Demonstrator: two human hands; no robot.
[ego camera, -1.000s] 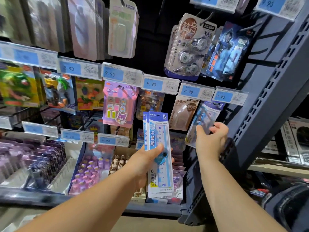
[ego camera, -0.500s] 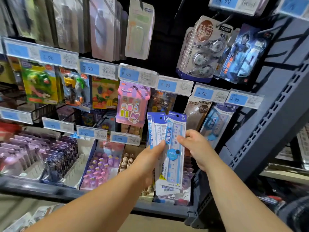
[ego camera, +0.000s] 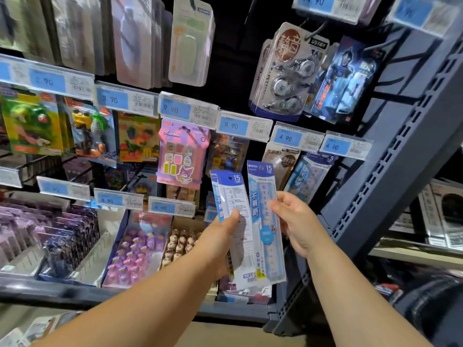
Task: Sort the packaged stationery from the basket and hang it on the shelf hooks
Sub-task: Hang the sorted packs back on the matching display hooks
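Blue ruler pack is sitting pinched in the right hand, left hand gripping the spares; its top hole is likely needing squaring toward the hung rulers.

The right ruler pack, pinched by the right hand, reads "15 cm" on its blue header and "不易断" down its front. The left ruler pack, held by the left hand, also shows "15 cm". One price tag reads 9.90, a second tag and a third tag read 4.90 each, the top tag 14.90 and a low tag 6.90. The pink pack says "Kuromi". The correction tape pack bears "静音" and "PET".
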